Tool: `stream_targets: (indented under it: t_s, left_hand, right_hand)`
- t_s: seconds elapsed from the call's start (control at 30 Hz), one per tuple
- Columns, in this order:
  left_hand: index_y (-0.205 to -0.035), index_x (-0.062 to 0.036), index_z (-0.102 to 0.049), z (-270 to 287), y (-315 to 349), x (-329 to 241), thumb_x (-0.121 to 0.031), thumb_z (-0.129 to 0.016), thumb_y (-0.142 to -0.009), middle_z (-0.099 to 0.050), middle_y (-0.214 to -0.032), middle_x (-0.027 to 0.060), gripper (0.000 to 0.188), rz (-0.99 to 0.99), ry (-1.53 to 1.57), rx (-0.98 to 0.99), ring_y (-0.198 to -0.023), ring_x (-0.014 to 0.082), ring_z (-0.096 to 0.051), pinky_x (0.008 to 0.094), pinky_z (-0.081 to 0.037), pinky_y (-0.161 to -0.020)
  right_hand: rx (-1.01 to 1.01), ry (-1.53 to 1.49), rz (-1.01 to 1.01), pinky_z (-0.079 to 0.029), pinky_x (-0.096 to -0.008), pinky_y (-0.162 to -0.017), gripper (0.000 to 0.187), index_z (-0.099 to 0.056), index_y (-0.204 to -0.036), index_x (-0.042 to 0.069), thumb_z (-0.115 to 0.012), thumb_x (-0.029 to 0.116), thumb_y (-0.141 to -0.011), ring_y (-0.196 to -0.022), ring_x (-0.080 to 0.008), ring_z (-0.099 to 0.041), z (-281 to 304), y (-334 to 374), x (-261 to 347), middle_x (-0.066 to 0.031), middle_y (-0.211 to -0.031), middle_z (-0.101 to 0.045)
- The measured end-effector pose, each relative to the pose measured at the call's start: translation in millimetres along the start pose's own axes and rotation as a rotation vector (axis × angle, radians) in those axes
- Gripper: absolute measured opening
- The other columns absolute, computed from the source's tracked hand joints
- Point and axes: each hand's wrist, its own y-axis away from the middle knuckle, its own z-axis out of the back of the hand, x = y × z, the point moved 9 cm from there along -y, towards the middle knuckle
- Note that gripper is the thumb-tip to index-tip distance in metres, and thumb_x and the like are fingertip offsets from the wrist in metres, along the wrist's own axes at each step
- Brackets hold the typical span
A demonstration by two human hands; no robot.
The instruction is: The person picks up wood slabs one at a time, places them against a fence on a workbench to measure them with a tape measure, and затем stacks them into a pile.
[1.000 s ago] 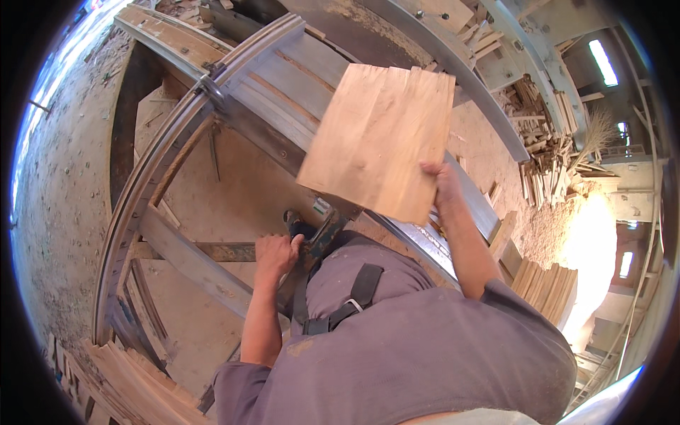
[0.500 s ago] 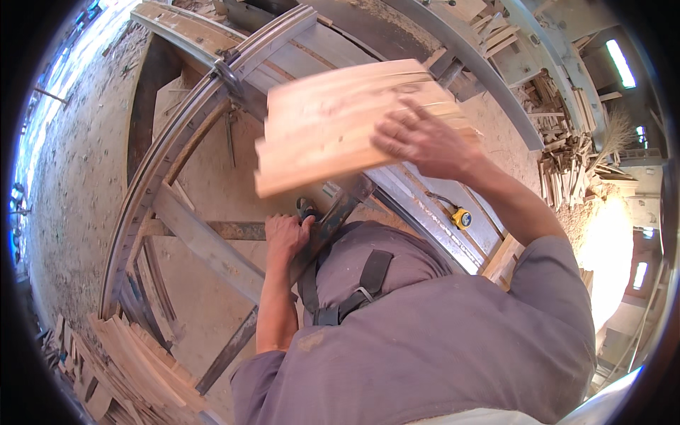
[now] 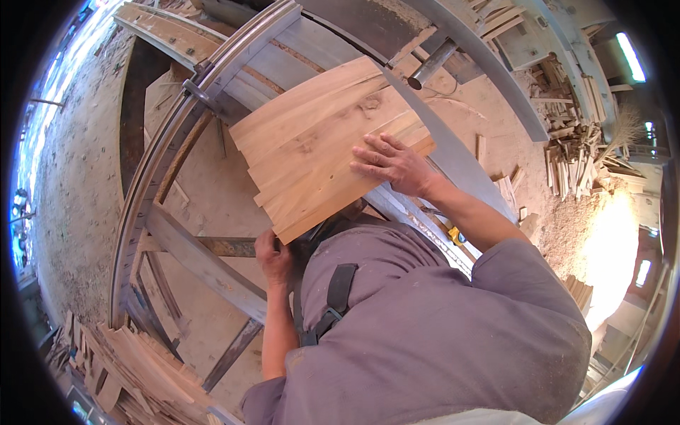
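Note:
A pale wooden panel (image 3: 319, 142) made of several side-by-side strips, with stepped ends, lies tilted across the machine's metal top. My right hand (image 3: 395, 164) grips its right edge, fingers spread over the upper face and the thumb out of sight. Close to the panel's lower left corner, my left hand (image 3: 274, 261) is curled. The corner covers part of its fingers, so what they close on cannot be made out. Beneath the panel, a strip of metal table (image 3: 418, 216) shows by my waist.
A yellow tape measure (image 3: 457, 236) rests on the metal table at my right. A curved metal rail (image 3: 145, 191) with a clamp (image 3: 202, 88) bends round the left. Wood offcuts (image 3: 567, 159) heap at the right, sawdust (image 3: 559, 219) below them. More strips (image 3: 142, 361) lie lower left.
The panel has swung down and toward me, its near corner now over my left hand's fingers. My right hand moved left and slightly down with it. The dark handle by my left hand is now covered.

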Motion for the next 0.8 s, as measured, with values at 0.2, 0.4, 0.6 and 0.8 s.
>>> stream_targets:
  t_s: [0.2, 0.4, 0.6, 0.8]
  left_hand:
    - [-0.151, 0.0015, -0.039, 25, -26, 13, -0.003, -0.073, -0.086, -0.056, -0.143, 0.0186, 0.074, 0.184, 0.074, -0.235, -0.12, 0.0318, -0.061, 0.0421, -0.046, -0.104]
    - [-0.154, -0.0017, -0.035, 26, -65, 17, -0.017, -0.077, -0.083, -0.044, -0.155, 0.0192, 0.084, 0.037, -0.12, -0.194, -0.138, 0.0359, -0.047, 0.045, -0.039, -0.114]
    - [-0.152, -0.007, -0.04, 20, -106, -22, -0.017, -0.074, -0.084, -0.04, -0.157, 0.0202, 0.077, -0.186, -0.147, -0.148, -0.144, 0.0388, -0.041, 0.0441, -0.039, -0.116]
    - [-0.148, -0.0072, -0.046, 8, -110, -6, -0.014, -0.074, -0.084, -0.048, -0.149, 0.0217, 0.07, -0.054, -0.027, -0.182, -0.138, 0.0396, -0.047, 0.0425, -0.042, -0.113]
  right_hand:
    - [-0.037, -0.078, 0.007, -0.031, -0.0459, -0.121, 0.061, -0.05, -0.15, 0.027, -0.056, 0.014, -0.09, -0.145, -0.0294, -0.043, 0, 4, -7, -0.0034, -0.155, -0.048]
    - [0.015, -0.144, 0.039, -0.03, -0.048, -0.123, 0.065, -0.051, -0.149, 0.026, -0.058, 0.006, -0.087, -0.145, -0.0326, -0.041, 8, -1, -10, -0.0042, -0.155, -0.048]
    - [0.005, -0.141, 0.033, -0.032, -0.0461, -0.122, 0.065, -0.058, -0.144, 0.024, -0.058, 0.001, -0.083, -0.144, -0.0311, -0.043, 10, -5, -10, -0.0036, -0.152, -0.052]
    - [-0.011, -0.124, 0.047, -0.039, -0.047, -0.117, 0.06, -0.066, -0.135, 0.022, -0.06, 0.001, -0.079, -0.138, -0.0321, -0.051, 42, -14, -7, -0.0053, -0.145, -0.059]
